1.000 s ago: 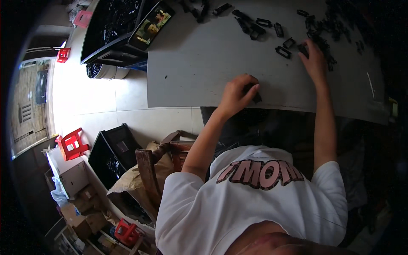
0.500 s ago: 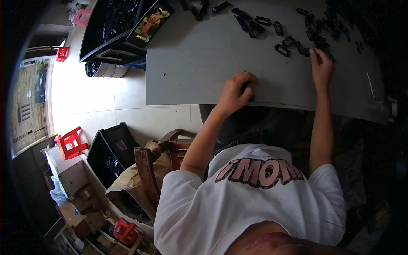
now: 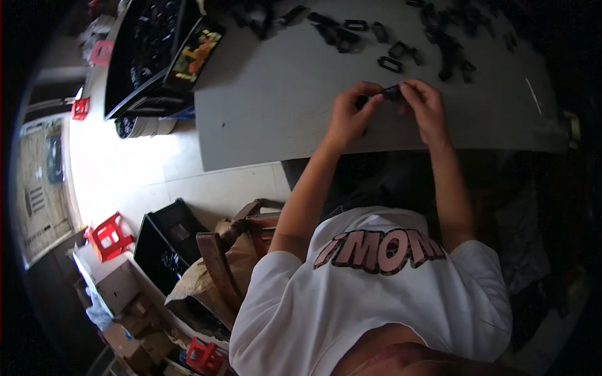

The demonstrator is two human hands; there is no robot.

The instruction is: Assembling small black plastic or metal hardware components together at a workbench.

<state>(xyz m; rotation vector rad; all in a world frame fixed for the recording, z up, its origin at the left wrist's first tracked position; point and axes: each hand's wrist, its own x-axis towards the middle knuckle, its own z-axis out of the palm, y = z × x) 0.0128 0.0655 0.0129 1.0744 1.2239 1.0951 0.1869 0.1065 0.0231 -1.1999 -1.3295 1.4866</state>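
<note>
Over the grey table (image 3: 263, 119), my two hands come together at a small black plastic part (image 3: 392, 93). My right hand (image 3: 429, 111) pinches its right end between thumb and fingertips. The curled fingers and thumb of my left hand (image 3: 350, 113) close on its left end. Something dark also shows inside the left hand's curl, too hidden to name. Just beyond lies a black frame-shaped piece (image 3: 390, 64) with an open middle. More loose black pieces (image 3: 338, 34) lie farther back, and a heap of them (image 3: 446, 50) spreads at the far right.
Left of the table stands a large black crate (image 3: 141, 81) of black parts, with a lit phone-like screen (image 3: 196, 57) against it. A white bucket (image 3: 150, 126) stands below. A wooden chair (image 3: 216, 263), a black bin (image 3: 163, 238) and a red stool (image 3: 110, 237) are at the lower left.
My right hand has moved left and nearer from the far-right heap, bringing a black part to my left hand. The left hand has turned toward it. The whole view has shifted slightly.
</note>
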